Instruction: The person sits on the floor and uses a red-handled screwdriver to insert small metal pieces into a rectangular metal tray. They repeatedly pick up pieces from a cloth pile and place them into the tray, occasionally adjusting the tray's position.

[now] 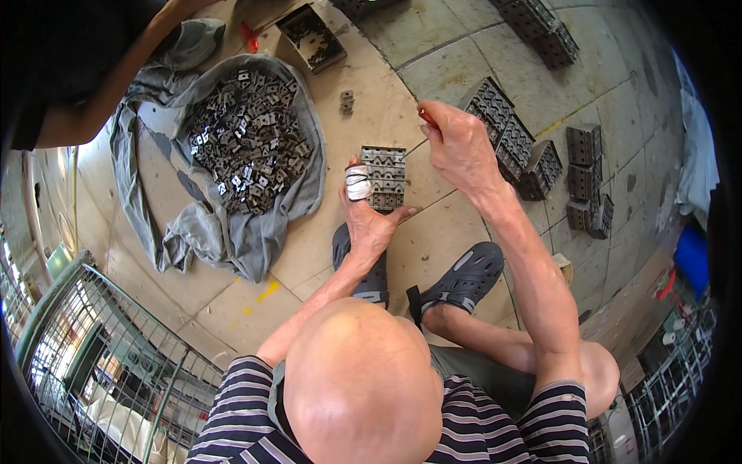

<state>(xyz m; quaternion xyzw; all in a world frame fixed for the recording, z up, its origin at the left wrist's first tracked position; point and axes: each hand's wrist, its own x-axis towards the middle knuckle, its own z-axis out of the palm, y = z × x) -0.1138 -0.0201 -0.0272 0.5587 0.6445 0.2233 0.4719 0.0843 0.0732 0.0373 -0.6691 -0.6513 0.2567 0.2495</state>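
On the floor in front of me lies a rectangular block of dark metal parts [389, 166], packed in rows with holes and notches. My left hand [366, 224] grips its left side and near edge between fingers and thumb; one finger is wrapped in white bandage tied with dark thread. My right hand [466, 151] is raised to the right of the block, apart from it. Its fingers are closed on a small red object [427, 117], mostly hidden in the fist. A few small loose metal pieces [347, 103] lie beyond the block.
Left, a grey cloth [297, 193] bears a heap of small metal clips [247, 139]. Behind it stand a dark metal box [340, 52] and a co-worker's arm [116, 93]. Rows of packed blocks [502, 131] lie right. A wire cage [116, 348] stands near left.
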